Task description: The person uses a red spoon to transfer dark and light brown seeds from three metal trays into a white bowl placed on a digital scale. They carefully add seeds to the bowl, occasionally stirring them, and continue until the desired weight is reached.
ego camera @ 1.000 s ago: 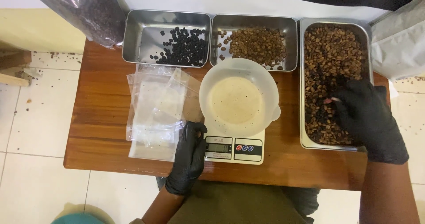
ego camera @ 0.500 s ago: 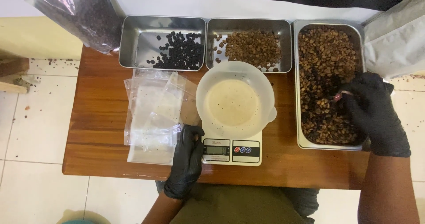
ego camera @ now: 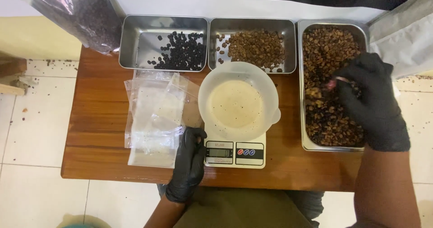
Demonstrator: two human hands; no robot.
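While our right hand (ego camera: 370, 99) curls over the long tray (ego camera: 301, 84) of brown beans (ego camera: 331, 120), fingertips pinched on what looks like a few of them, our left hand (ego camera: 188, 162) rests loosely closed at the scale's (ego camera: 234, 153) left edge, holding nothing we can see. We have the empty bowl (ego camera: 238, 102) on the scale, just left of the tray, whose long axis runs away from us. Our right hand is nearer the beans; bags (ego camera: 153, 115) lie beside our left.
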